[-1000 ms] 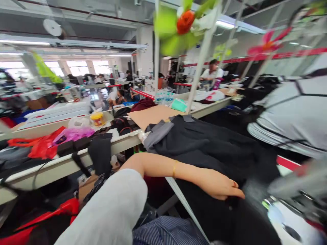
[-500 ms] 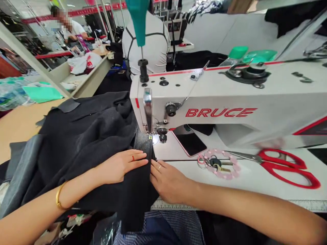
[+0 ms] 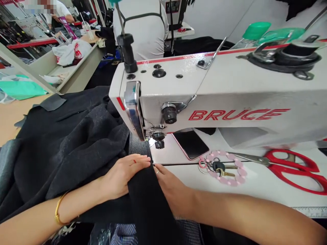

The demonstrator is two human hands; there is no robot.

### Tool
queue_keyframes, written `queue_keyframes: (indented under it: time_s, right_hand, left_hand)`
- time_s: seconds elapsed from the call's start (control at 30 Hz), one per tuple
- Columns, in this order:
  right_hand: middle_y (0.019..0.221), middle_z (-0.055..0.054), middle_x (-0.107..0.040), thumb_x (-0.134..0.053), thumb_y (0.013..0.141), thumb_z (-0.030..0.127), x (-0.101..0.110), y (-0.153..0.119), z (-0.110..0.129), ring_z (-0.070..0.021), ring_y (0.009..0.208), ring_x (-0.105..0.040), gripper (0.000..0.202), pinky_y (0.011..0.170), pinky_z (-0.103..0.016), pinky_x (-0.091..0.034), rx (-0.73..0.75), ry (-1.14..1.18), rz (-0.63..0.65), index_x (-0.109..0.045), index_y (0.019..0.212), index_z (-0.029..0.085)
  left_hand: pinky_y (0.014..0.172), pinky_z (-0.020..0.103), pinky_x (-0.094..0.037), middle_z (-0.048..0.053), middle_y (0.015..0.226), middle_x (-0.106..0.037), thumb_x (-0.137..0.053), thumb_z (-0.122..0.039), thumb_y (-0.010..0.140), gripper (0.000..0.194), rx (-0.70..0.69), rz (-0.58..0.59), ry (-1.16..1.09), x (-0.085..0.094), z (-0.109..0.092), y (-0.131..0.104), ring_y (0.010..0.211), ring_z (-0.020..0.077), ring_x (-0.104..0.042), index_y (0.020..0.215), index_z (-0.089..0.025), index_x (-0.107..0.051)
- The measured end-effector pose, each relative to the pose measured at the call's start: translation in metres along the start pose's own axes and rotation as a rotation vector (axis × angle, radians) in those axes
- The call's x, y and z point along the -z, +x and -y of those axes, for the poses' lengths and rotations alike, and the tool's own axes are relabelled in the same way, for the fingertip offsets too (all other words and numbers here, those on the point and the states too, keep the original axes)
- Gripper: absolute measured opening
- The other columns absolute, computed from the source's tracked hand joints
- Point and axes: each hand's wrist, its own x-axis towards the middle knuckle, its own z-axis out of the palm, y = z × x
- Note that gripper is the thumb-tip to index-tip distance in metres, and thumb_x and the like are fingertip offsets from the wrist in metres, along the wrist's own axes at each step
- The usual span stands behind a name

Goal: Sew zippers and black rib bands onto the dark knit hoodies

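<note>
Black fabric [image 3: 66,146] lies bunched on the left of the sewing machine [image 3: 217,92], and a folded strip [image 3: 150,200] of it runs from under the machine's head down over the front edge. My left hand [image 3: 125,175] rests on the strip with its fingers pressed together, just in front of the needle area. Close by on the right, my right hand [image 3: 171,190] holds the strip's right edge, its fingertips partly hidden by the cloth. The needle itself is hidden behind the machine's head.
Right of my hands lie a phone [image 3: 191,144], keys on a pink beaded ring [image 3: 238,170] and red-handled scissors [image 3: 293,163]. A ruler strip [image 3: 306,211] edges the table. A person's back [image 3: 143,30] is beyond the machine; another person [image 3: 61,13] sits at far left.
The view has moved closer to the machine. The lower part of the strip has swung to the right, and my right hand's fingers now sit more behind its edge.
</note>
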Motion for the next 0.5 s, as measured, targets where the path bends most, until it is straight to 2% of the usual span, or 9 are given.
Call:
queue_keyframes:
  time_s: [0.1,0.17,0.33,0.5]
  right_hand:
    - [0.119,-0.014,-0.048,-0.050,0.076,0.035,0.003,0.002,-0.004,-0.0312,0.109,-0.039,0.048,0.092,-0.046,-0.033,0.015,-0.063,-0.046,-0.046,0.118,0.012]
    - [0.120,-0.013,-0.048,-0.051,0.075,0.034,0.003,0.005,-0.006,-0.0305,0.108,-0.040,0.050,0.091,-0.046,-0.033,0.005,-0.088,-0.078,-0.044,0.120,0.013]
    - [0.111,-0.008,-0.054,-0.046,0.079,0.024,-0.004,0.014,-0.013,-0.0270,0.107,-0.042,0.032,0.087,-0.042,-0.036,-0.084,-0.076,-0.094,-0.050,0.109,0.017]
    - [0.109,-0.007,-0.056,-0.044,0.082,0.025,0.000,0.022,-0.022,-0.0259,0.106,-0.043,0.026,0.087,-0.044,-0.035,-0.119,-0.051,-0.075,-0.053,0.106,0.020]
  left_hand:
    - [0.096,0.030,-0.040,0.011,0.113,-0.059,-0.047,-0.028,0.082,0.033,-0.040,-0.016,-0.032,0.000,0.004,0.002,0.109,0.0170,-0.052,0.112,-0.014,-0.051]
    - [0.095,0.029,-0.041,0.011,0.111,-0.059,-0.049,-0.028,0.082,0.033,-0.064,-0.010,-0.040,0.004,0.010,0.006,0.108,0.0172,-0.053,0.110,-0.013,-0.052]
    - [0.093,0.030,-0.043,0.010,0.113,-0.059,-0.049,-0.027,0.081,0.032,-0.052,0.047,-0.055,0.013,0.024,0.019,0.107,0.0179,-0.053,0.110,-0.014,-0.054]
    - [0.092,0.029,-0.044,0.008,0.111,-0.059,-0.044,-0.020,0.081,0.033,0.001,0.057,-0.032,0.020,0.018,0.022,0.105,0.0167,-0.054,0.112,-0.015,-0.053]
